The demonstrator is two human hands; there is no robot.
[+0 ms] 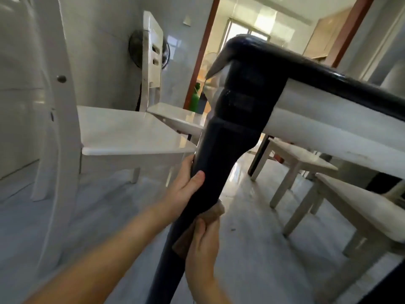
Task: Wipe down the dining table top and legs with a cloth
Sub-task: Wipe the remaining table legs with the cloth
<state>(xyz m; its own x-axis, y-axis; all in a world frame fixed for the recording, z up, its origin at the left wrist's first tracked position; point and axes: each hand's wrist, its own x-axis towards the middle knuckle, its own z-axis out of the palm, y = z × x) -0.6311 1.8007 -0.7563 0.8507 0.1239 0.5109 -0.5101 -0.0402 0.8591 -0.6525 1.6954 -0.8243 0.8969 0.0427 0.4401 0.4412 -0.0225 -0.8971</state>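
I watch the left hand point(186, 187) curl around the glossy black table leg point(219, 150) while the right hand point(203, 240) clamps a crumpled brown cloth point(215, 210) against the leg just below, beside a white wooden chair point(131, 132)

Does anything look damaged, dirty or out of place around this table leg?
Nothing looks broken or spilled. Only small things: the table's white apron has grey scuff marks near its lower edge, and a dark speck lies on the floor right of the table leg.
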